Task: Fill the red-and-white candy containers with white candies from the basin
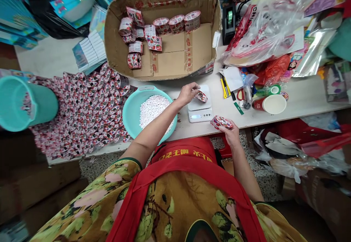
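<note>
My left hand [189,93] is closed on the edge of a small red-printed carton [202,96] with a dark opening, over the white plate of a digital scale [200,114]. Whether the carton rests on the plate, I cannot tell. To the right of the scale, at the table's front edge, my right hand [232,132] grips red-printed cartons [219,122] of the same kind, seemingly a small stack. A turquoise basin [131,112] holding small white candy-like pellets [153,106] sits under my left forearm.
Many flat cartons [93,106] cover the table's left side, beside a turquoise bucket [44,103]. Behind the basin stands a cardboard box [170,64] with several filled-out cartons [161,26]. A yellow cutter [225,86], a paper cup [274,104] and plastic bags [268,30] lie right.
</note>
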`<state>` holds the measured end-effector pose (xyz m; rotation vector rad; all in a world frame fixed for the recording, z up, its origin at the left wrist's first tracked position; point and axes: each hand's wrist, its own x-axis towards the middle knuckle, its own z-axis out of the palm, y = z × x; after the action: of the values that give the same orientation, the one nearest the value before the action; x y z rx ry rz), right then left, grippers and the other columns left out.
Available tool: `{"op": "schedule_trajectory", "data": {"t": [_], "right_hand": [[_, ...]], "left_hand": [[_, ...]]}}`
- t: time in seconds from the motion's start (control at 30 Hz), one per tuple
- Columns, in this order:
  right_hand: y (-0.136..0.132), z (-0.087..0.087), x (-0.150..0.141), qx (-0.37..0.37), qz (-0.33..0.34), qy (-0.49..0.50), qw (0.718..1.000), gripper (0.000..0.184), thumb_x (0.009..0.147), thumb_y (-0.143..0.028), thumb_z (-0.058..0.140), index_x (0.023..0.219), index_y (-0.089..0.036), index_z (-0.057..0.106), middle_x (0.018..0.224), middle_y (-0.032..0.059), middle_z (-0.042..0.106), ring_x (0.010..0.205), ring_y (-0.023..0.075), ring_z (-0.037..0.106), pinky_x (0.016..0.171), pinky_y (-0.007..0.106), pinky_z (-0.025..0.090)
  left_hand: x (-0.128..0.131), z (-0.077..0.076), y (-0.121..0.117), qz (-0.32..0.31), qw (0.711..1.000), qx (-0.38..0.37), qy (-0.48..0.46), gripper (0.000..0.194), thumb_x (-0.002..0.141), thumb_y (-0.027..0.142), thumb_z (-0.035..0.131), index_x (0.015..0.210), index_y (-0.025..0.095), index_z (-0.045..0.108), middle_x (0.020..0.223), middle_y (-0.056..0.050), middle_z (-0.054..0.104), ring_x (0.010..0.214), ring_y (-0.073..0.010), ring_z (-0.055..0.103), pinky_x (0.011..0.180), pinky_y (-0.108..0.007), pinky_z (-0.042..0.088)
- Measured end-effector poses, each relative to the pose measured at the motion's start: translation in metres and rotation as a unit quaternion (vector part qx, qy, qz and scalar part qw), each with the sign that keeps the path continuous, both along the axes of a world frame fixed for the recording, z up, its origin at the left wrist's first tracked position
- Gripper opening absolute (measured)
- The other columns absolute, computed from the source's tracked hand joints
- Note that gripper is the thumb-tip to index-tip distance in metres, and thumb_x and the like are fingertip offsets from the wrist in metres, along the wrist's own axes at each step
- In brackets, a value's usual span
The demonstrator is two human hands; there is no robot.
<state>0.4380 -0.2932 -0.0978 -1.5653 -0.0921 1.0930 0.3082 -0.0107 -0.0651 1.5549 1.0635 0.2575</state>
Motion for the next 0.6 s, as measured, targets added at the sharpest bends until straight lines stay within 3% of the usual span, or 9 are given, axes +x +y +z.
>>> {"op": "schedule_trajectory", "data": {"t": [0.07, 0.2, 0.27, 0.33, 0.4, 0.5, 0.6], "right_hand": [[0.001, 0.0, 0.001, -0.004, 0.003, 0.0, 1.0, 0.06, 0.049, -0.03, 0.092, 0.103, -0.02, 0.068, 0.099, 0.0017, 0.075, 0.087, 0.0192, 0.07, 0.085, 0.035, 0.057], [0.013, -0.001, 0.004, -0.03, 0.02, -0.03, 0.999, 0.062, 0.048, -0.034, 0.093, 0.102, -0.021, 0.066, 0.093, 0.0004, 0.073, 0.078, 0.0178, 0.067, 0.071, 0.032, 0.056], [0.033, -0.003, 0.006, -0.036, 0.035, -0.088, 0.995, 0.062, 0.047, -0.036, 0.093, 0.101, -0.02, 0.066, 0.091, 0.0004, 0.072, 0.079, 0.0184, 0.066, 0.075, 0.035, 0.057], [0.063, -0.006, 0.004, -0.023, 0.06, -0.149, 0.987, 0.063, 0.047, -0.039, 0.093, 0.101, -0.019, 0.067, 0.093, 0.0019, 0.072, 0.083, 0.02, 0.066, 0.084, 0.039, 0.057], [0.098, -0.012, -0.002, 0.002, 0.086, -0.19, 0.978, 0.063, 0.05, -0.043, 0.092, 0.103, -0.018, 0.068, 0.097, 0.004, 0.071, 0.088, 0.0221, 0.065, 0.091, 0.044, 0.055], [0.146, -0.025, -0.015, 0.022, 0.118, -0.249, 0.961, 0.063, 0.056, -0.049, 0.086, 0.107, -0.017, 0.069, 0.103, 0.0074, 0.071, 0.096, 0.0256, 0.065, 0.099, 0.051, 0.051], [0.17, -0.031, -0.025, 0.01, 0.147, -0.339, 0.929, 0.061, 0.061, -0.052, 0.082, 0.11, -0.017, 0.07, 0.112, 0.0112, 0.069, 0.112, 0.0297, 0.06, 0.109, 0.054, 0.044]], "left_hand": [[0.001, 0.002, -0.006, -0.028, 0.997, 0.057, 0.041, 0.002, 0.08, 0.018, 0.066, 0.08, 0.02, 0.066, 0.08, -0.003, 0.066, 0.08, -0.0182, 0.061, 0.074, -0.025, 0.042], [0.007, 0.008, -0.025, -0.117, 0.977, 0.126, 0.129, 0.024, 0.079, 0.01, 0.07, 0.061, 0.019, 0.057, 0.073, -0.008, 0.062, 0.093, -0.0243, 0.065, 0.079, -0.03, 0.04], [0.001, 0.017, -0.026, -0.099, 0.975, 0.139, 0.142, 0.027, 0.081, 0.008, 0.069, 0.059, 0.018, 0.056, 0.071, -0.008, 0.061, 0.091, -0.0239, 0.065, 0.078, -0.031, 0.039], [-0.02, 0.032, -0.02, -0.041, 0.975, 0.164, 0.143, 0.019, 0.084, 0.017, 0.07, 0.066, 0.018, 0.063, 0.077, -0.01, 0.065, 0.092, -0.0243, 0.065, 0.078, -0.032, 0.038], [-0.059, 0.055, -0.009, 0.029, 0.969, 0.197, 0.146, 0.012, 0.088, 0.029, 0.07, 0.08, 0.02, 0.069, 0.088, -0.011, 0.07, 0.096, -0.026, 0.065, 0.078, -0.032, 0.039], [-0.143, 0.093, 0.011, 0.165, 0.943, 0.242, 0.157, 0.016, 0.088, 0.038, 0.07, 0.092, 0.024, 0.073, 0.091, -0.01, 0.071, 0.096, -0.0269, 0.064, 0.074, -0.029, 0.038], [-0.232, 0.112, 0.039, 0.255, 0.891, 0.247, 0.283, 0.019, 0.086, 0.041, 0.07, 0.086, 0.022, 0.072, 0.081, -0.01, 0.069, 0.088, -0.0259, 0.062, 0.07, -0.028, 0.033]]}}
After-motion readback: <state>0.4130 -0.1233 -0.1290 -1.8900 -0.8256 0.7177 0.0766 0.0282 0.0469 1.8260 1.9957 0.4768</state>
